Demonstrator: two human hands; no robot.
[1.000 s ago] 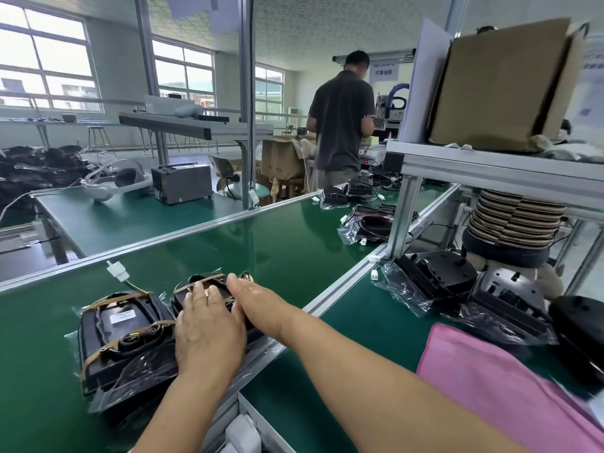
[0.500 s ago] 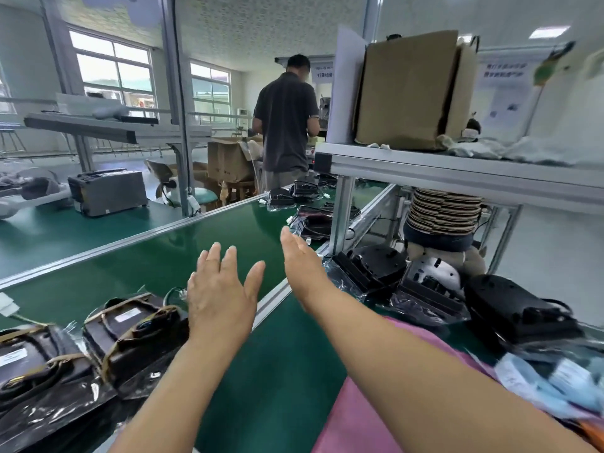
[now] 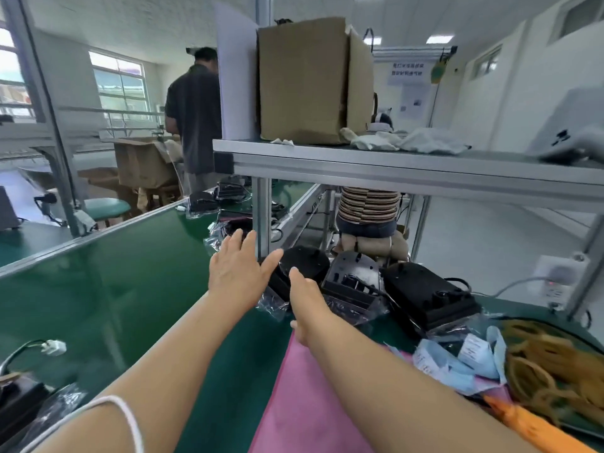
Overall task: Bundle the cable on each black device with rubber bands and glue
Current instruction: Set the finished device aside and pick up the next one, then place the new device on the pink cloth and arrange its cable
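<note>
Both my arms stretch forward over the green bench. My left hand (image 3: 237, 268) is flat with fingers spread, empty, just left of a black device (image 3: 307, 263) in clear plastic. My right hand (image 3: 302, 291) is seen edge-on in front of that same device, fingers straight, nothing in it. Two more black devices (image 3: 351, 284) (image 3: 428, 297) lie to the right under the shelf. A pile of tan rubber bands (image 3: 549, 364) sits at the far right. A bundled device (image 3: 19, 397) with a white connector (image 3: 54, 347) lies at the lower left edge.
An aluminium shelf (image 3: 392, 165) with a cardboard box (image 3: 310, 80) hangs over the devices; its post (image 3: 263, 217) stands by my left hand. A pink cloth (image 3: 304, 403) lies under my right forearm. Paper labels (image 3: 457, 354) lie beside it. One person stands behind, another sits behind the shelf.
My view has swung right, away from the bundled devices. Both hands left those devices and moved forward and right toward the unbundled devices under the shelf.
</note>
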